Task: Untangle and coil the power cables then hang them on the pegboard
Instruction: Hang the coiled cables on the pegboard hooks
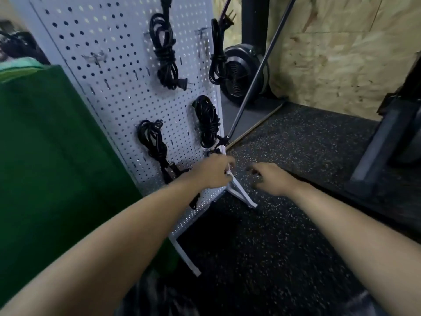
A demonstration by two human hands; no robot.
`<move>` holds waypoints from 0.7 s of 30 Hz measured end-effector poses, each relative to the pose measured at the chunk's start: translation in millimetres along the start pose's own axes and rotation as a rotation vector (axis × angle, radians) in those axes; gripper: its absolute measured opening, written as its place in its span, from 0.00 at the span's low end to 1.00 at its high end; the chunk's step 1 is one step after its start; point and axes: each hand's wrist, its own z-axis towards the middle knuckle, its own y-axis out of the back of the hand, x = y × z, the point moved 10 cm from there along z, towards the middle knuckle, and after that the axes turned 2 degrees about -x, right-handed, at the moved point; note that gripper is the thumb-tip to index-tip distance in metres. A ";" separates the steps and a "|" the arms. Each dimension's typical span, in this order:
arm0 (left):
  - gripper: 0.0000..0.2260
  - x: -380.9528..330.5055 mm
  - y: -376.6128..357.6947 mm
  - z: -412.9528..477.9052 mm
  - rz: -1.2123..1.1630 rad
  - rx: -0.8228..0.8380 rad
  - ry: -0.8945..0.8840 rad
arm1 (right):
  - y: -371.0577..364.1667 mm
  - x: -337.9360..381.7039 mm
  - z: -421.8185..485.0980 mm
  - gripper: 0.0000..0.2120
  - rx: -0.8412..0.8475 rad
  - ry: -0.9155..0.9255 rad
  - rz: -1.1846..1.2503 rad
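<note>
Speckled floor (pixel 284 224) ran under the pegboard (pixel 109 65), four coiled cables (pixel 163 53) already hung. Left hand (pixel 216 172) gripped its edge mid-frame, right hand (pixel 271 179) loosely spread; steadying seemed next.

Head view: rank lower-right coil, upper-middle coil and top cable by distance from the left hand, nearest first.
1. lower-right coil, just above the left hand, at the right edge of the pegboard.
2. upper-middle coil, higher up, centre.
3. top cable, at the frame's top edge.
</note>
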 end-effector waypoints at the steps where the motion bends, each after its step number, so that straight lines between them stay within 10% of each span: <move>1: 0.18 6.7 -16.7 2.9 -0.021 0.032 0.025 | -9.0 -7.8 1.2 0.27 0.009 -0.011 -0.014; 10: 0.14 69.9 -189.5 17.1 -0.061 0.307 0.275 | -113.7 -76.1 21.5 0.27 0.194 -0.073 -0.089; 21: 0.42 145.1 -301.1 16.1 0.147 0.376 0.473 | -205.4 -112.6 27.7 0.27 0.366 -0.066 -0.148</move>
